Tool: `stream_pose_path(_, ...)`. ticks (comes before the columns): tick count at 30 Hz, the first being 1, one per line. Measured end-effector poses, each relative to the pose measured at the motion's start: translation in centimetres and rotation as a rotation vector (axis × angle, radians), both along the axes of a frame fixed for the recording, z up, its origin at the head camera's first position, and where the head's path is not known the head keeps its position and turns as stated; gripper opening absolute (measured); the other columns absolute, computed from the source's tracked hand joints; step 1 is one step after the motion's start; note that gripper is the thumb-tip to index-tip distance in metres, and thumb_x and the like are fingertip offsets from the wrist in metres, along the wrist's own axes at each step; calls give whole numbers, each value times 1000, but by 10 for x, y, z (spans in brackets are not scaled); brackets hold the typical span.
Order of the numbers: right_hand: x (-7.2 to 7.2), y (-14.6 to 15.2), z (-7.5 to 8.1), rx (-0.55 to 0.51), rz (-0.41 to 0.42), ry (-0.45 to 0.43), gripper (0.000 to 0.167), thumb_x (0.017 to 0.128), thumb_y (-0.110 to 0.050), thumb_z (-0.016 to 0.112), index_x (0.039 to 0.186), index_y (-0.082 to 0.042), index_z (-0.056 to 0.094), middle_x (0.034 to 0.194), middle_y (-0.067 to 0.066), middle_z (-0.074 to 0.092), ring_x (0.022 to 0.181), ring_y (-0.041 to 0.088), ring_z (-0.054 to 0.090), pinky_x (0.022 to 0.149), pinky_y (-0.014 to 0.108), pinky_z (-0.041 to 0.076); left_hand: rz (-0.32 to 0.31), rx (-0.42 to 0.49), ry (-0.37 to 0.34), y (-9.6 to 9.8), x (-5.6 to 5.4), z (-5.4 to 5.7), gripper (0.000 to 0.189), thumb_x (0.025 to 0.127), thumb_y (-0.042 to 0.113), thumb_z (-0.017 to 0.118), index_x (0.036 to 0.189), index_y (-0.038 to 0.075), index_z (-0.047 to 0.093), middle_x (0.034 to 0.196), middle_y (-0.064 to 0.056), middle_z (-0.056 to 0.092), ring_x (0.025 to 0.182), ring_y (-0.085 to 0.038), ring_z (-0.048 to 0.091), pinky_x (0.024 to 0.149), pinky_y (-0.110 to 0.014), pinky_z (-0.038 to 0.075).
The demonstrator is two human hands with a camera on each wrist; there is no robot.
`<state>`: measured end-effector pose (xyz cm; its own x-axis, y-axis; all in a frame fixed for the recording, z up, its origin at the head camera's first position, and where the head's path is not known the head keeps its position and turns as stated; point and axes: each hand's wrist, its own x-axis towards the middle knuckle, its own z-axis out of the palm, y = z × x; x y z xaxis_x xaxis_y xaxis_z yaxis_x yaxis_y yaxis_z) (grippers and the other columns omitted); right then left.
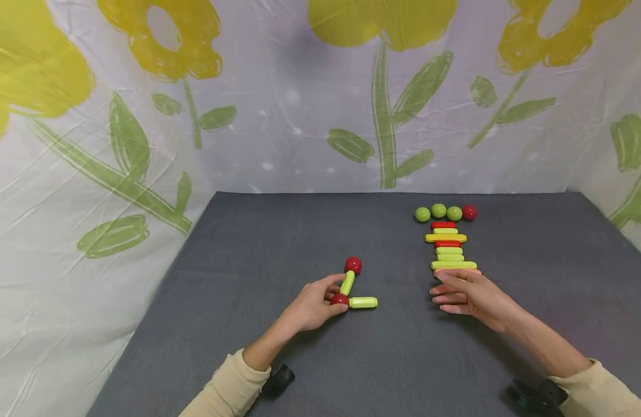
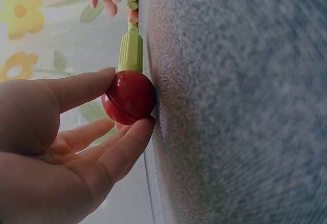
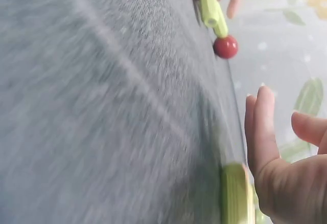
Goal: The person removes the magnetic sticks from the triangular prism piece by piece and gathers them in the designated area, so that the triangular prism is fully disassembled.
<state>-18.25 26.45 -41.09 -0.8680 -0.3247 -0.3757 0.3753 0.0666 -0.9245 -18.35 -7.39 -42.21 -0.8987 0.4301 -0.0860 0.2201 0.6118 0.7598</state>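
Note:
My left hand [image 1: 308, 304] pinches a glossy red ball [image 2: 130, 96] between thumb and fingers, low over the dark tabletop. Two short yellow-green ribbed rods join that ball: one rod [image 1: 364, 302] points right, the other [image 1: 347, 282] runs away from me to a second red ball [image 1: 354, 264]. My right hand [image 1: 480, 298] hovers at the near end of a column of rods, fingers spread and fairly straight. Nothing shows between its thumb and fingers [image 3: 264, 121] in the right wrist view. Its fingertips partly hide an orange rod [image 1: 471, 271]; whether they touch it I cannot tell.
The column holds several rods side by side, including red rods [image 1: 447, 244], a long yellow rod [image 1: 445, 238] and a long yellow-green rod [image 1: 453, 265]. Behind it sit green balls [image 1: 438, 210] and a red ball [image 1: 469, 212]. A flower-printed curtain [image 1: 278, 127] bounds the table.

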Motion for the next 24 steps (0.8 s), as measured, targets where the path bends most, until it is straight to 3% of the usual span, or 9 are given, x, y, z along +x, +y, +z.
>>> stream_pose_path(4,-5,-18,-1,4,20,-8,65,99,-29,54,141,11,25,102,10,64,92,17,66,82,34,54,-1,0,-2,0,0,1,56,86,11,72,137,6,49,117,-15,61,102,-25,61,86,-41,51)
stream_pose_path(14,-25,-55,-6,-25,11,-11,55,98,-24,56,136,10,35,105,15,63,92,20,65,83,34,54,7,-29,-16,1,-1,1,56,86,13,73,136,6,51,119,-15,61,103,-24,60,88,-39,51)
stream_pose_path(24,-48,-91,-10,-55,44,-48,51,102,-21,48,140,8,34,128,26,52,102,25,63,85,37,53,8,-21,0,0,0,1,53,85,13,74,133,4,53,117,-14,62,101,-25,61,86,-40,51)
